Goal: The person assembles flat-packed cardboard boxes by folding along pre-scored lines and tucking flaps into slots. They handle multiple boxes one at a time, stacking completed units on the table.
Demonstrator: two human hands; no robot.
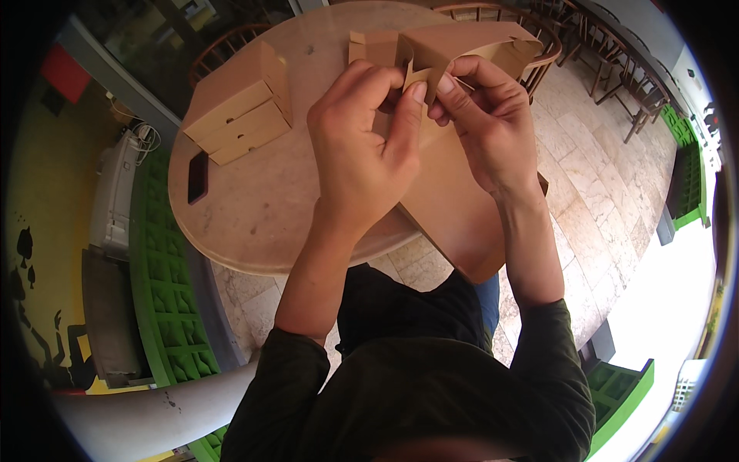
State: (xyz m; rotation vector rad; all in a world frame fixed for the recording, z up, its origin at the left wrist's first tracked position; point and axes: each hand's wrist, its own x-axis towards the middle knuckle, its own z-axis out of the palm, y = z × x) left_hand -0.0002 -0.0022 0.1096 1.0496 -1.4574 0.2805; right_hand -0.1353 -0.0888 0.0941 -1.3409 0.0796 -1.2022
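Note:
Both hands work on one brown cardboard box (pixel 469 204), partly folded, with a long panel slanting down toward my lap past the table edge. My left hand (pixel 369 138) pinches a small flap at the box's near end between thumb and fingers. Close beside it, my right hand (pixel 493 115) grips the adjoining edge, thumb and fingers closed on the cardboard. The fingertips nearly meet, and they hide part of the flap. To the left, folded cardboard boxes (pixel 239 100) with small slots in their fronts stand on the table.
The round table (pixel 231 223) carries a dark phone (pixel 198 177) near its left edge. Wooden chairs (pixel 231 50) stand around the far side. Green lattice panels (pixel 169 285) run along the left, beside a white appliance (pixel 115 192). A tiled floor (pixel 577 177) lies to the right.

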